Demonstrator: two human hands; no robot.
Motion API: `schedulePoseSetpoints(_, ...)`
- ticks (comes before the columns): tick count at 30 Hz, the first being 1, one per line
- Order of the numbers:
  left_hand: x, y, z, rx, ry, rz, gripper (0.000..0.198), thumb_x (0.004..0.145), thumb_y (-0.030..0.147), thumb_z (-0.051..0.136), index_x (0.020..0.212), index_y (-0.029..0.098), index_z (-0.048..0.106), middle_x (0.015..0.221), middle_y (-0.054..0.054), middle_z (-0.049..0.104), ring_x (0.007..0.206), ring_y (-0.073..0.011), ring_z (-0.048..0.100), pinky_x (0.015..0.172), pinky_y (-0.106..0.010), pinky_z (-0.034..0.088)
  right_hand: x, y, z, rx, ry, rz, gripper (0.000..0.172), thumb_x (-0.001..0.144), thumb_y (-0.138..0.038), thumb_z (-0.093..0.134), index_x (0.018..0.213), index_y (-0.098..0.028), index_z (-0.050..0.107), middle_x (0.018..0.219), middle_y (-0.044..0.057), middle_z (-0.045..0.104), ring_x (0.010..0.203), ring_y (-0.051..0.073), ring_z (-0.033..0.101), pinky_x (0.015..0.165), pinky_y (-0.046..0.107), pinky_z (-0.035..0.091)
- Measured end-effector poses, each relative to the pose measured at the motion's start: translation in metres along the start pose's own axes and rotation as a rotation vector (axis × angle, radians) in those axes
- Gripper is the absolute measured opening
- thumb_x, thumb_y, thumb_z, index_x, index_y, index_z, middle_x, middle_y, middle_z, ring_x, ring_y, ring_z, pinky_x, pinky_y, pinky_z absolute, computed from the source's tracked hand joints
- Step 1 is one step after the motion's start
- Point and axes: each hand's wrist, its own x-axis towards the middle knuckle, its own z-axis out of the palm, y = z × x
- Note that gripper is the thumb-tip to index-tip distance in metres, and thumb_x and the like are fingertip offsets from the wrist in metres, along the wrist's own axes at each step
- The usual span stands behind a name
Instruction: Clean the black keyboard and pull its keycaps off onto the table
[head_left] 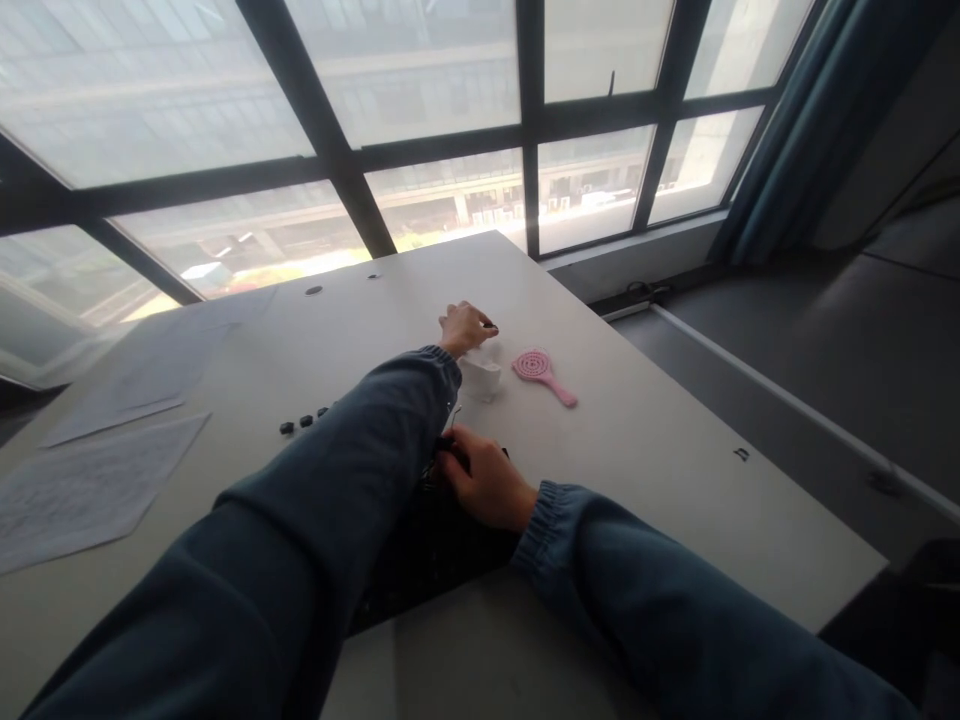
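My left hand (466, 328) reaches far forward over the white table, its fingers pinched on a small black piece (490, 325), just beyond a clear plastic container (481, 380). Closer to me, my right hand (487, 480) is closed around a dark-handled tool with thin wire prongs (454, 414) that point up and away. Under that hand lies a flat black object (435, 550), which looks like a keyboard; my left sleeve covers part of it. Several small black keycap-like blocks (306, 421) sit in a row left of my left forearm.
A pink hairbrush (541, 372) lies right of the container. Printed sheets of paper (97, 490) spread over the left side of the white table (660, 500). Large windows (442, 190) stand behind the far edge, and a blue curtain (787, 130) hangs at the right.
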Motion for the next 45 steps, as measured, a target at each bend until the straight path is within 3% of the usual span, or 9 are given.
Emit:
schedulePoseSetpoints(9, 0.004, -0.007, 0.017, 0.047, -0.046, -0.053, 0.030, 0.073, 0.050, 0.079, 0.097, 0.031, 0.082, 0.126, -0.008, 0.061, 0.124, -0.0382, 0.043, 0.103, -0.052, 0.038, 0.000, -0.002, -0.001, -0.003, -0.009, 0.000, 0.007, 0.094, -0.024, 0.052, 0.098, -0.023, 0.057, 0.082, -0.001, 0.069, 0.072, 0.017, 0.064, 0.069, 0.026, 0.045)
schedulePoseSetpoints(17, 0.003, -0.011, 0.011, 0.046, -0.073, -0.064, 0.037, 0.070, 0.053, 0.082, 0.101, 0.032, 0.080, 0.129, -0.006, 0.061, 0.126, -0.0377, 0.041, 0.105, -0.052, 0.036, -0.001, -0.002, -0.001, 0.017, -0.018, -0.008, 0.008, 0.094, -0.024, 0.052, 0.099, -0.023, 0.058, 0.082, 0.000, 0.069, 0.072, 0.017, 0.065, 0.069, 0.027, 0.046)
schedulePoseSetpoints(21, 0.003, -0.013, 0.001, 0.058, -0.082, -0.072, 0.035, 0.076, 0.051, 0.076, 0.104, 0.030, 0.079, 0.130, -0.007, 0.062, 0.127, -0.0376, 0.041, 0.105, -0.053, 0.036, -0.001, -0.001, 0.000, 0.030, -0.029, 0.003, 0.010, 0.095, -0.026, 0.051, 0.101, -0.023, 0.058, 0.084, 0.001, 0.071, 0.074, 0.018, 0.067, 0.070, 0.027, 0.047)
schedulePoseSetpoints(27, 0.007, -0.011, 0.002, 0.082, -0.091, -0.065, 0.025, 0.085, 0.042, 0.066, 0.100, 0.028, 0.081, 0.122, -0.012, 0.066, 0.125, -0.0381, 0.043, 0.104, -0.056, 0.036, 0.000, -0.002, -0.001, 0.020, -0.029, 0.005, 0.009, 0.094, -0.024, 0.052, 0.100, -0.023, 0.058, 0.083, 0.000, 0.071, 0.072, 0.017, 0.066, 0.068, 0.027, 0.046)
schedulePoseSetpoints(45, 0.008, -0.008, 0.008, 0.080, -0.114, -0.099, 0.019, 0.068, 0.039, 0.082, 0.082, 0.027, 0.079, 0.096, -0.008, 0.075, 0.120, -0.0348, 0.053, 0.105, -0.049, 0.038, 0.000, -0.002, -0.002, 0.021, -0.039, 0.007, 0.010, 0.094, -0.023, 0.052, 0.102, -0.023, 0.059, 0.085, 0.001, 0.072, 0.075, 0.018, 0.067, 0.071, 0.028, 0.048)
